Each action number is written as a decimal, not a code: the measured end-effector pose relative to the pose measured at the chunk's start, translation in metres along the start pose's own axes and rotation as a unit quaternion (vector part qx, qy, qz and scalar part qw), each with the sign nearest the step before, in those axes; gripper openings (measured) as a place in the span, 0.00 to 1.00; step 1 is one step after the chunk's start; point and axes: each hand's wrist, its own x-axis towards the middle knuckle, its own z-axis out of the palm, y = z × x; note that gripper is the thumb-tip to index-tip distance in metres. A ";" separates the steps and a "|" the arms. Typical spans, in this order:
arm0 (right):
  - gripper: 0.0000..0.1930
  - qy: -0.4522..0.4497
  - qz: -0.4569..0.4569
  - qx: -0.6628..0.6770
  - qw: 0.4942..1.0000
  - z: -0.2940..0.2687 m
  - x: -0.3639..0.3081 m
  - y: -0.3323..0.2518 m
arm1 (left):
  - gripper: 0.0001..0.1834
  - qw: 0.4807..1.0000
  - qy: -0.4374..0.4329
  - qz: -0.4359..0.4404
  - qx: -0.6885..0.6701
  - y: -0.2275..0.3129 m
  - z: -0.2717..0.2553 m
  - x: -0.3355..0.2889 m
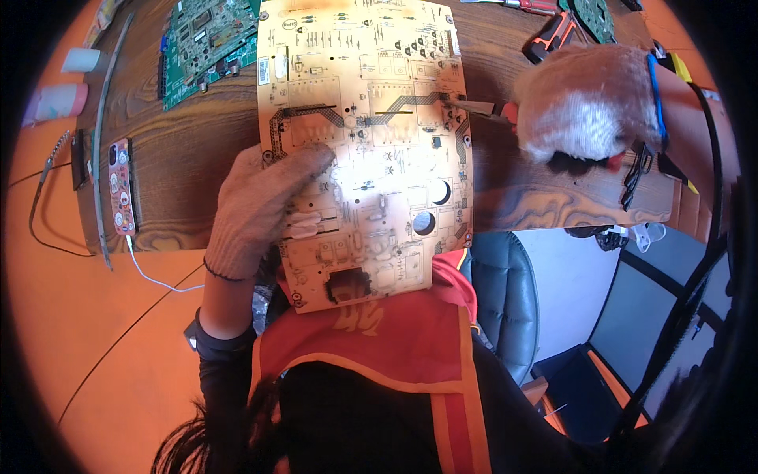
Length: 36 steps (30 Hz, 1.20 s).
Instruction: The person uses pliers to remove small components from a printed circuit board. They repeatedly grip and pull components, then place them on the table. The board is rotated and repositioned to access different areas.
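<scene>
Table (197, 150): dark wood-grain top across the upper half of the view, with orange floor around it.
Large circuit board (363, 142): pale orange-tan, solder side up, lying lengthwise from the table's far part to past its near edge, over the person's lap.
Green circuit board (207, 43): lies on the table to the left of the large board, just beside it.
Left hand (257, 209): in a knit glove, fingers curled around the large board's left edge, thumb pressed flat on its face.
Right hand (584, 103): in a knit glove, closed into a fist around red-handled pliers (482, 107) whose tip touches the large board's right edge.
Phone (121, 186): lies at the table's left edge, a white cable running from it.
</scene>
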 end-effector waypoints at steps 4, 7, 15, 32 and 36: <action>0.19 -0.127 -0.109 -0.082 0.982 0.006 0.008 0.014 | 0.20 0.974 -0.019 0.185 0.132 -0.002 -0.004 0.014; 0.18 0.110 -0.485 -0.210 0.842 0.037 0.009 0.042 | 0.19 0.993 -0.071 0.085 0.029 -0.005 -0.007 0.018; 0.22 0.281 -0.157 0.041 0.946 0.099 -0.010 0.059 | 0.20 0.999 -0.019 -0.032 -0.006 0.011 0.004 0.005; 0.22 0.573 -0.132 -0.175 0.789 0.090 0.048 0.081 | 0.18 0.997 -0.008 0.064 -0.044 0.002 0.010 0.010; 0.23 0.572 -0.140 -0.146 0.795 0.088 0.048 0.081 | 0.17 0.999 -0.014 0.030 -0.018 0.004 0.007 0.011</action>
